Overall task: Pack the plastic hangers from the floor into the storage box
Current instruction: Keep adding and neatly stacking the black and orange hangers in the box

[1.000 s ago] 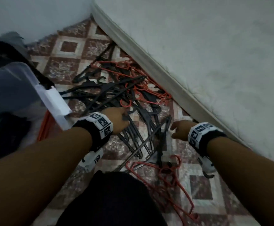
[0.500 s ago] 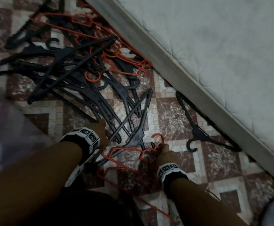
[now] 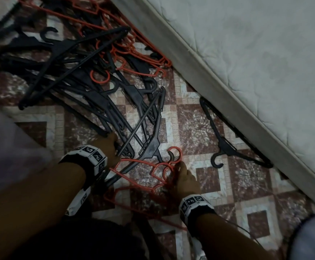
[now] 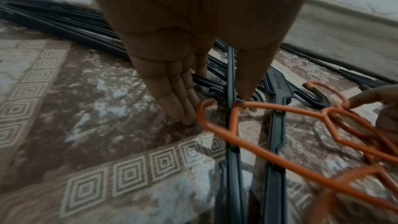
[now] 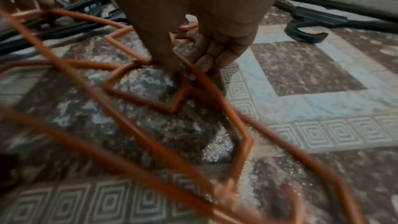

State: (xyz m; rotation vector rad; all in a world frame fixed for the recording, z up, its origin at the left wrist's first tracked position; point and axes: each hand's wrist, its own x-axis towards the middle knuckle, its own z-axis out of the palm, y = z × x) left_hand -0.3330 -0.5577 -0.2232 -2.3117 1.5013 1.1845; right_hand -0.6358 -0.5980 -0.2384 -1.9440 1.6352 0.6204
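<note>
Right hand (image 5: 189, 28) pinches orange hangers (image 5: 150, 94); left hand (image 4: 193, 43) fingers straight, touching black hangers (image 4: 231, 77); head view adds lone black hanger (image 3: 226, 145) at 3 o'clock.

Light: dim, flat, no clear source | Shadows: soft, deepest near the body | Glare: faint sparkle on floor tiles (image 5: 217, 152) | Blur: orange hangers (image 5: 137, 135) smeared close to right wrist camera | Distortion: wide-angle bending at edges

Left hand (image 3: 110, 147) fingers straight, right hand (image 3: 185, 180) pinching (thumb down)
</note>
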